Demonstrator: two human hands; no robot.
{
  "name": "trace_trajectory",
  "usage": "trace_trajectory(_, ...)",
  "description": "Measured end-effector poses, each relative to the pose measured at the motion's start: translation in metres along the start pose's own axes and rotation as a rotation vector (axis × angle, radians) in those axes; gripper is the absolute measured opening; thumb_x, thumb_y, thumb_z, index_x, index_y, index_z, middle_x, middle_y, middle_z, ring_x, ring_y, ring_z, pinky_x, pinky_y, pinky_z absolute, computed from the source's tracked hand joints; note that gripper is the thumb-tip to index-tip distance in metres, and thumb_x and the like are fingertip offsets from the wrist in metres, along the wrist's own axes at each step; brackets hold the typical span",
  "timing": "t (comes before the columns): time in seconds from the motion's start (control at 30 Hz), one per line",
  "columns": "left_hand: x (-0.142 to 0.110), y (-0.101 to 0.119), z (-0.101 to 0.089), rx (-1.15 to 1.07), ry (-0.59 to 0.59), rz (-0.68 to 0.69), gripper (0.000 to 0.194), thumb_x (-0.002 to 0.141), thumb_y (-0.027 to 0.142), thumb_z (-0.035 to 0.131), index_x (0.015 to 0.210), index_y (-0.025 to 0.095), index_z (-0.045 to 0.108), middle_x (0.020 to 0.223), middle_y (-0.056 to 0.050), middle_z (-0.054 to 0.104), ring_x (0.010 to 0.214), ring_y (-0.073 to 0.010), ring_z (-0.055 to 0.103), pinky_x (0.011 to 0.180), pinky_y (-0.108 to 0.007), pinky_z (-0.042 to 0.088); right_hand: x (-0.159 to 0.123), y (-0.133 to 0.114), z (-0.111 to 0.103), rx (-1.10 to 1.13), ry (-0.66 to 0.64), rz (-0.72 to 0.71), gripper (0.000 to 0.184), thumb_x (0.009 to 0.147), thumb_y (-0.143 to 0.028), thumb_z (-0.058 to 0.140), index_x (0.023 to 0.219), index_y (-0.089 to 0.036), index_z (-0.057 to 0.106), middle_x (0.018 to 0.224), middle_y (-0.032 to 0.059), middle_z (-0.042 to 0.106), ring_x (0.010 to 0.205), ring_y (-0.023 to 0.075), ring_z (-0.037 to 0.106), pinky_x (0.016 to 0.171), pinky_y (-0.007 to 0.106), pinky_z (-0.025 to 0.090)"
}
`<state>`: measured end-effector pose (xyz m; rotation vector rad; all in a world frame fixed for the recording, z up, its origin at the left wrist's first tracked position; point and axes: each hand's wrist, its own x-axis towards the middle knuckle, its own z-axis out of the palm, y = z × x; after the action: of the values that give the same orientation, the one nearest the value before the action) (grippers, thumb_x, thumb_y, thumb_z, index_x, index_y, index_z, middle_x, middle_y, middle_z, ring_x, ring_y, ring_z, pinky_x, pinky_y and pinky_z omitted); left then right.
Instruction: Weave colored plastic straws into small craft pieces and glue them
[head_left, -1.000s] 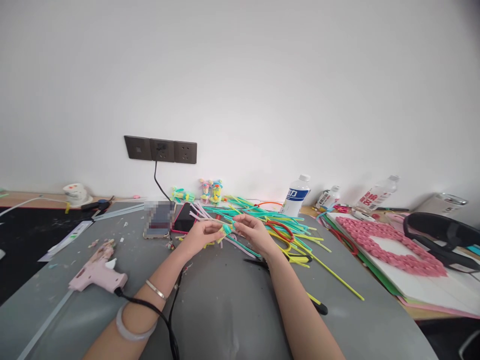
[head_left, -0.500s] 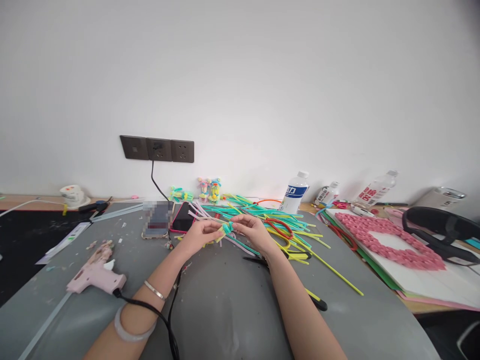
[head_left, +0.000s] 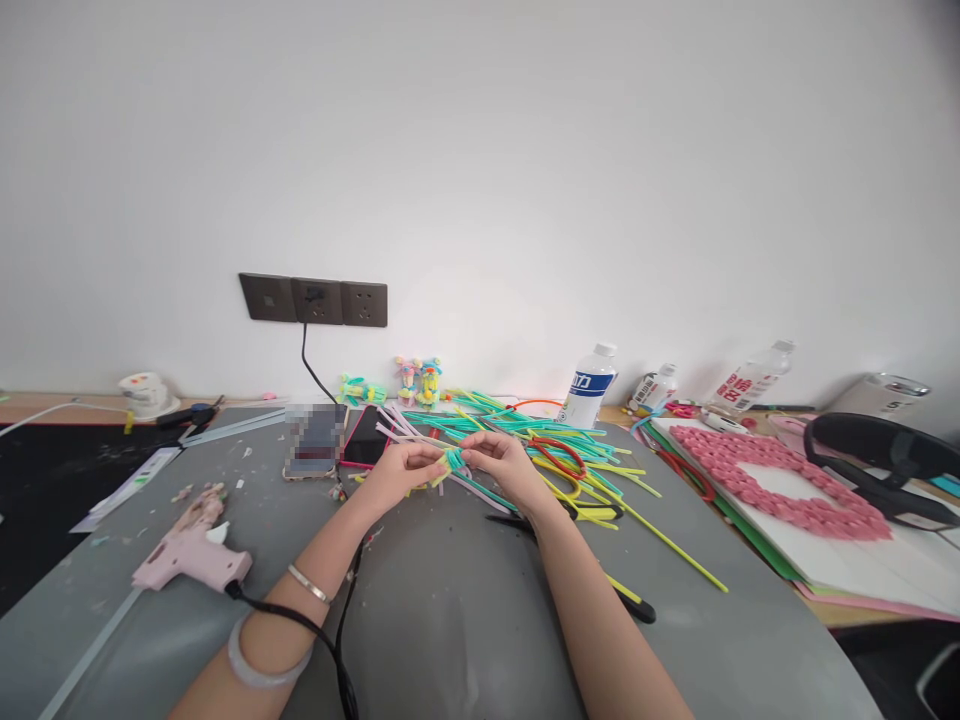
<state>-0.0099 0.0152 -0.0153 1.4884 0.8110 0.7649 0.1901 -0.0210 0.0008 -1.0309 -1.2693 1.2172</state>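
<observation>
Both hands meet above the grey table (head_left: 450, 620), near its far side. My left hand (head_left: 401, 468) pinches a small folded piece of teal and yellow straw (head_left: 451, 460). My right hand (head_left: 501, 458) pinches the same piece from the other side, fingers closed on it. Behind and right of the hands lies a heap of loose coloured straws (head_left: 547, 445), teal, yellow, pink and red. Black scissors (head_left: 525, 521) lie on the table just under my right wrist.
A pink glue gun (head_left: 191, 555) with a black cord lies at left. Two phones (head_left: 319, 438) sit behind the hands, small straw figures (head_left: 420, 378) by the wall. Bottles (head_left: 591, 385), a white board with a pink heart (head_left: 772, 480) and a black headset (head_left: 877, 455) stand at right.
Both hands stay pinched on the small straw piece, with only slight finger movement. The view has shifted a little.
</observation>
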Motion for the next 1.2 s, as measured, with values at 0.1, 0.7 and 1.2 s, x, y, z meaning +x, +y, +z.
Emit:
trace_trajectory(0.1, 0.000, 0.000, 0.000, 0.005, 0.004, -0.008, 0.039, 0.071, 0.041, 0.075, 0.099, 0.014, 0.072, 0.090, -0.009, 0.074, 0.077, -0.0186, 0.067, 0.065, -0.024, 0.047, 0.000, 0.001, 0.000, 0.003, -0.009, -0.014, 0.027, 0.065, -0.038, 0.080, 0.079, -0.018, 0.069, 0.076, 0.0009, 0.066, 0.069, 0.0146, 0.060, 0.069, 0.028, 0.047)
trace_trajectory(0.7, -0.006, 0.011, 0.008, -0.097, 0.034, -0.026, 0.044, 0.064, 0.041, 0.080, 0.090, 0.016, 0.056, 0.077, -0.003, 0.068, 0.066, -0.0143, 0.062, 0.063, -0.026, 0.047, 0.008, -0.001, 0.005, -0.083, 0.094, -0.107, 0.030, 0.069, -0.047, 0.075, 0.082, -0.021, 0.068, 0.090, 0.0049, 0.070, 0.086, 0.0216, 0.063, 0.080, 0.034, 0.049)
trace_trajectory(1.2, -0.010, 0.016, 0.018, -0.303, 0.028, -0.149, 0.049, 0.052, 0.034, 0.088, 0.067, 0.017, 0.045, 0.077, -0.002, 0.066, 0.082, -0.0190, 0.068, 0.075, -0.031, 0.053, 0.013, 0.006, 0.007, -0.088, -0.066, -0.121, 0.027, 0.073, -0.042, 0.073, 0.090, -0.021, 0.072, 0.086, 0.0030, 0.069, 0.079, 0.0180, 0.062, 0.073, 0.031, 0.049)
